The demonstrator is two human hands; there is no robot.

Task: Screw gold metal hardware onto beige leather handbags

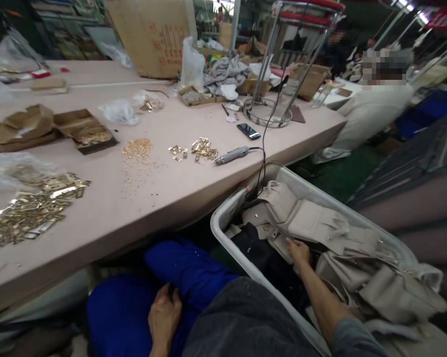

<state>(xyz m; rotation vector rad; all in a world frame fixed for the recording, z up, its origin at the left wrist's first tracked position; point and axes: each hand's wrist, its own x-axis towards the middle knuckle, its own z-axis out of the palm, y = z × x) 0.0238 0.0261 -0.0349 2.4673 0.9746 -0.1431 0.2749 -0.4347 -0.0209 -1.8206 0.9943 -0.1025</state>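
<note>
My right hand [300, 252] reaches into a white plastic tub [223, 233], its fingers closed on the edge of a beige handbag [282, 243]. More beige handbags [316, 220] lie heaped around it, with a black piece [258, 253] beside them that looks like fabric or leather. On my blue-trousered lap rests my left hand [165, 315], fingers curled in. A small dark spot shows between its thumb and fingers; whether it is an object or shadow is unclear.
On the table [134, 218] lie an electric screwdriver [231, 155], a phone [248, 131], small gold metal fittings [204, 148], tiny gold pieces [137, 148] and a larger fittings pile [30, 213]. A stool [283, 64] stands on the tabletop. A person [379, 104] sits at the right.
</note>
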